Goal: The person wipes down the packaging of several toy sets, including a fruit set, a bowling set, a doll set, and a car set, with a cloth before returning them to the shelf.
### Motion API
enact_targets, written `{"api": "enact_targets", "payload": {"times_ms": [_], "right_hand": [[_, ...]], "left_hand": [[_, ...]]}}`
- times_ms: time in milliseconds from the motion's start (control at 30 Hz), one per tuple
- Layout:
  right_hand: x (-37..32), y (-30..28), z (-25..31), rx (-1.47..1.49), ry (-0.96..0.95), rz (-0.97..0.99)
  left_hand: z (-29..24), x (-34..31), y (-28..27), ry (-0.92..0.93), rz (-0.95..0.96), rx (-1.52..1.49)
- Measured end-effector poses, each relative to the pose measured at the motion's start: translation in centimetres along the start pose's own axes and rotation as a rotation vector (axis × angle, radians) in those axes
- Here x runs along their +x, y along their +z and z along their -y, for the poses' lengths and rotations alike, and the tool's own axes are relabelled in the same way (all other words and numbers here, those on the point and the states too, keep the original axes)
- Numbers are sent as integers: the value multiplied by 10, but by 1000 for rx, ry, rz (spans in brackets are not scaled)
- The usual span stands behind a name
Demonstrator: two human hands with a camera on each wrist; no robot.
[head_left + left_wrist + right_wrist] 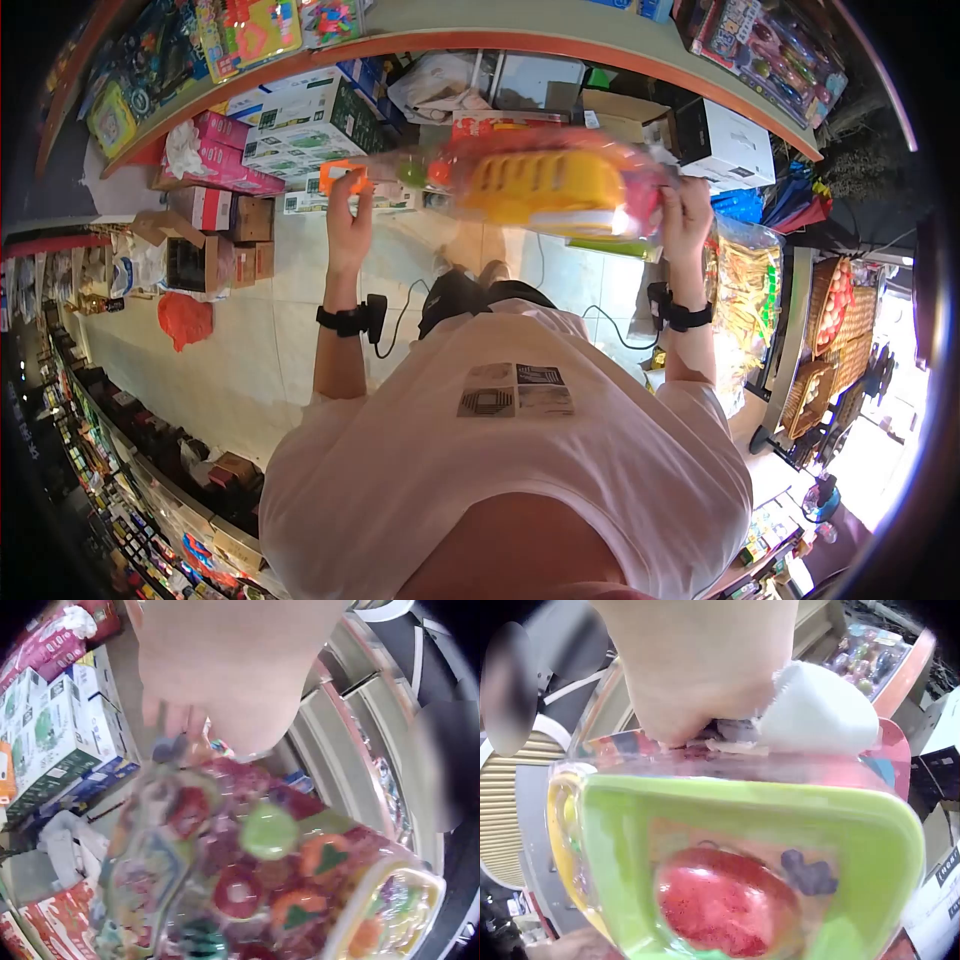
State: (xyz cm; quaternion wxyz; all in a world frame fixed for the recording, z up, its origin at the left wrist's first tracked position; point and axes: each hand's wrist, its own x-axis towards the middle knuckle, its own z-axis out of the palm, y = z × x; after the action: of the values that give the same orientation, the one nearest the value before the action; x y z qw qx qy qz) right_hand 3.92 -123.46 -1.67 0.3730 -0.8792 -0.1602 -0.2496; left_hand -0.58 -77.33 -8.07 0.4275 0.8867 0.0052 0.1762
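A clear-wrapped toy food set [550, 180], blurred in the head view, is held up between both hands in front of the shelf. My left hand [350, 225] pinches its left end; the left wrist view shows fingers at the top edge of the wrap, above toy carrot and fruit pieces [277, 877]. At the other end my right hand [688, 220] grips the package edge. In the right wrist view a green toy tray [615, 825] and a red toy fruit piece [720, 900] show through the plastic, with the right fingertips partly hidden behind the edge.
A shelf [560, 38] with packaged toys runs across the front. Under it stand green-and-white cartons [300, 130] and a white box [735, 145]. Open cardboard boxes [190, 255] and a red bag [185, 320] lie on the left floor. Bagged goods [745, 290] stand at right.
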Motion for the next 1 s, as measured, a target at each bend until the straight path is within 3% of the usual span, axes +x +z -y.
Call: {"api": "enact_targets", "payload": {"times_ms": [100, 133, 233, 333, 433, 767, 833, 1000], "right_hand": [[-9, 2, -18, 237, 244, -145], [-18, 4, -33, 465, 310, -187], [-31, 1, -68, 633, 500, -154], [-36, 4, -91, 778, 628, -208], [-46, 13, -105, 879, 720, -237], [-92, 41, -127, 1024, 904, -246], [-101, 46, -128, 1033, 929, -236], [-106, 57, -130, 1063, 974, -208]], "left_hand": [[49, -6, 9, -265, -336, -380], [56, -4, 2, -380, -288, -444], [55, 5, -2, -336, -232, -856], [46, 16, -16, -164, 149, -958], [49, 21, -25, -342, 121, -1134], [14, 29, -23, -331, 139, -997], [-28, 33, -26, -343, 144, -987], [-32, 36, -23, -367, 157, -960]]}}
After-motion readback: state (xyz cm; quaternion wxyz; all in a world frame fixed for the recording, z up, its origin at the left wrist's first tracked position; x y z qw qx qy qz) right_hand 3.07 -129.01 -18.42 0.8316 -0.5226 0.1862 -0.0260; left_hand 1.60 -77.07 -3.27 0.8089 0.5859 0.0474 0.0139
